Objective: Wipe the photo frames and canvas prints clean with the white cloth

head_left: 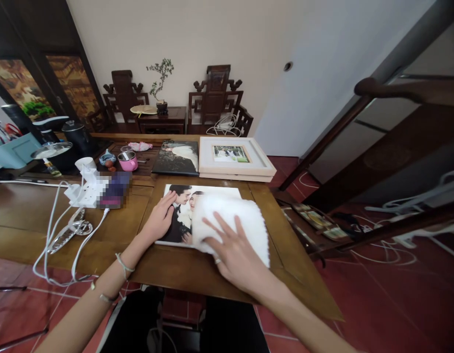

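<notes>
A photo book or panel (179, 215) with a picture of a couple on its face lies flat on the wooden table in front of me. My left hand (161, 215) rests on its left side, fingers stretched out over the picture. Across the right part of the picture spreads a white fluffy cloth (251, 220) with a scalloped edge. On top of that cloth my right hand (232, 252) lies with its fingers spread, pressing down rather than gripping. The cloth hides much of the picture's right half.
Behind stand a dark photo panel (177, 158) and a white picture frame (236, 154), both lying flat. To the left are a power strip (85, 192), white cables (50, 235), a clear hair clip (72, 230) and a pink cup (127, 161). A wooden chair (330, 206) stands right.
</notes>
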Tool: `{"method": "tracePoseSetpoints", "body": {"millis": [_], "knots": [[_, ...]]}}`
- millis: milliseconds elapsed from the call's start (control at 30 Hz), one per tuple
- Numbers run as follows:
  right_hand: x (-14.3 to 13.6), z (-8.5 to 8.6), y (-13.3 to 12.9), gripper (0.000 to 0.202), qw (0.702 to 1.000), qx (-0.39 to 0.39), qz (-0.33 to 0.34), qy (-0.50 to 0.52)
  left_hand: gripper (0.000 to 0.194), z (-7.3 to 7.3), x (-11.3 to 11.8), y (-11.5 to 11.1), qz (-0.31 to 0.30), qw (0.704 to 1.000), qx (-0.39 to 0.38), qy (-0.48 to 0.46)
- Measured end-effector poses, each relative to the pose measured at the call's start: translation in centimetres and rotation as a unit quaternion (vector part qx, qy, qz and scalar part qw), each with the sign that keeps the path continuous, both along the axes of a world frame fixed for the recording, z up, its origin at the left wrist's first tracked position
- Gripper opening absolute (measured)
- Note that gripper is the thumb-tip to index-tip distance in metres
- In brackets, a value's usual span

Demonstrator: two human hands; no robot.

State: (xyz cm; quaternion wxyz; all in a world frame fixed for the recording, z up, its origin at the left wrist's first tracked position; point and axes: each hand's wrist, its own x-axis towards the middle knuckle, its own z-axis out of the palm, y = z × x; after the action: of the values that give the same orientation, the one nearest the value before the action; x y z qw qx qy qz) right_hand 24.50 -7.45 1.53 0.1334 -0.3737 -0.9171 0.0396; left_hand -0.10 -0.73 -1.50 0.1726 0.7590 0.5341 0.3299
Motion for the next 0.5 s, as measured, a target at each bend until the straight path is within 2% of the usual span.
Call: {"method": "tracePoseSetpoints", "body": {"millis": [100, 167, 300, 367, 433, 500], "knots": [[-2.8, 0.2, -0.3, 0.054, 0.998, -0.011, 0.056, 0.002, 0.049, 0.1, -0.1, 0.0, -0.007, 1.000, -0.003, 0.010], [-3.0, 0.2, -0.9, 0.053, 0.997, -0.016, 0.077, 0.018, 0.048, 0.2, -0.3, -0.1, -0.013, 1.000, -0.002, 0.012], [-0.1, 0.3, -1.8, 0.045, 0.995, -0.032, 0.069, 0.064, 0.047, 0.4, -0.4, -0.1, -0.018, 1.000, 0.001, 0.010], [2.0, 0.3, -1.3, 0.044, 0.996, -0.026, 0.048, 0.074, 0.046, 0.4, -0.4, -0.1, -0.018, 1.000, 0.002, 0.010], [3.6, 0.2, 0.4, 0.043, 0.997, -0.018, 0.023, 0.067, 0.047, 0.4, -0.3, -0.1, -0.018, 1.000, 0.002, 0.011], [4.4, 0.3, 3.1, 0.041, 0.999, -0.017, 0.002, 0.050, 0.047, 0.4, -0.3, -0.2, -0.017, 1.000, 0.001, 0.012]]}}
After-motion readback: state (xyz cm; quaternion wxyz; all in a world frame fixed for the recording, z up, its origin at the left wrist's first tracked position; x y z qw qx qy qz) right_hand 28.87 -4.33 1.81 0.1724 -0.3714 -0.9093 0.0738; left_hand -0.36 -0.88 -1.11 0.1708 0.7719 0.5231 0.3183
